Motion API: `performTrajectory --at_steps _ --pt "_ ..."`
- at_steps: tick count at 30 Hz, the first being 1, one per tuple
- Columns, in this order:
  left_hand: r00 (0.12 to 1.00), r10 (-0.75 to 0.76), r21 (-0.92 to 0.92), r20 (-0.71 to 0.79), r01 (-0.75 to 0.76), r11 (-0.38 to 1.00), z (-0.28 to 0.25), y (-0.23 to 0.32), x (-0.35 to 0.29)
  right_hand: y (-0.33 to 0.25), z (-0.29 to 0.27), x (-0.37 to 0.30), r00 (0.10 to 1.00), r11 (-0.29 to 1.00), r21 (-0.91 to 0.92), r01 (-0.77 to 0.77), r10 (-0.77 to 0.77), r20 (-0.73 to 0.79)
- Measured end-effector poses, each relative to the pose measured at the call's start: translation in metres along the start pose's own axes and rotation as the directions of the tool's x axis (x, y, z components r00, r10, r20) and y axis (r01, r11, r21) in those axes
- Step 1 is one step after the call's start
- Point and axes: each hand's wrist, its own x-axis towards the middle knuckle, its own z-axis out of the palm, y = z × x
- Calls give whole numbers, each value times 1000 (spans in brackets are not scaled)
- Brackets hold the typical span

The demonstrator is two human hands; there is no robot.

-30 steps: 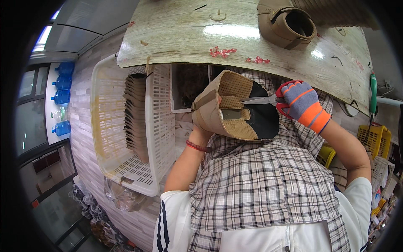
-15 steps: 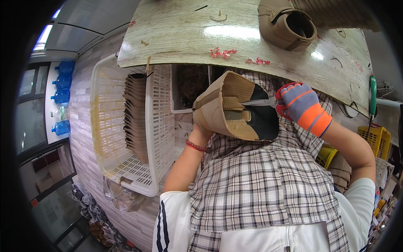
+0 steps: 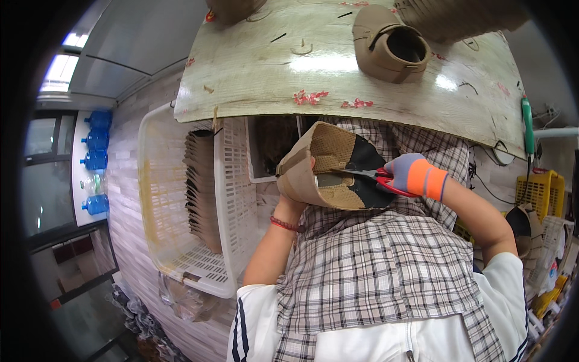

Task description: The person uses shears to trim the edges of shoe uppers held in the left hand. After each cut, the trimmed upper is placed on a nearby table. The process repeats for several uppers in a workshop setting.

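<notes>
A tan shoe upper (image 3: 298, 186) is held over my lap, its opening toward me showing beige mesh lining and a black lining section. My left hand (image 3: 292, 204) grips it from the left side. Most of those fingers are hidden behind the upper. A grey and orange glove covers my right hand (image 3: 412, 174), which is closed round the red handles of a pair of scissors (image 3: 386, 180). The blades reach into the upper, their tips at the mesh lining near its middle. Whether the tips touch a thread is too small to tell.
Ahead is a pale table (image 3: 241, 78) with another tan shoe upper (image 3: 377, 45), a stack of uppers (image 3: 464, 18) and scraps. A white plastic basket (image 3: 232, 205) at my left holds a row of uppers (image 3: 202, 187). A yellow basket (image 3: 546, 193) stands at right.
My right hand has moved left and slightly down, bringing the scissors further into the upper. The left hand still grips the upper. The whole view has shifted a little.
</notes>
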Motion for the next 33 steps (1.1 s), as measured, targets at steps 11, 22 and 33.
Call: performTrajectory --at_steps 11,22,33 --pt "992 111 -111 51 -105 988 48 131 -40 27 16 -29 899 958 270 -100 203 -388" --pt "278 214 350 937 -759 -549 227 310 107 83 49 -44 791 929 365 66 174 -587" --pt "523 5 523 852 -852 -35 278 189 251 87 42 -40 792 946 314 75 135 -596"
